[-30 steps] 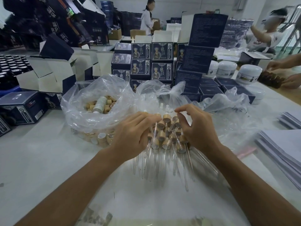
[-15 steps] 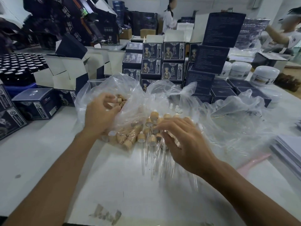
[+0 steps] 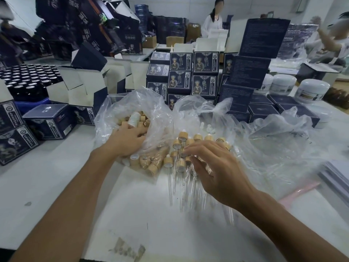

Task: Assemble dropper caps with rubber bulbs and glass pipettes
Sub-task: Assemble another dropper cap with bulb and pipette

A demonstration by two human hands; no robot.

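left hand: now deeper inside the clear bag of wooden caps, grip not discernible | right hand: still just right of the bag, fingers spread loose over assembled droppers, holding nothing

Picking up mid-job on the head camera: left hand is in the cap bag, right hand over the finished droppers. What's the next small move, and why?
Probably close the left hand on one bamboo cap and draw it out of the clear bag. Its fingers lie among the loose caps, though whether one is already pinched is hidden. The right hand rests, fingers spread, on the assembled droppers, holding nothing.
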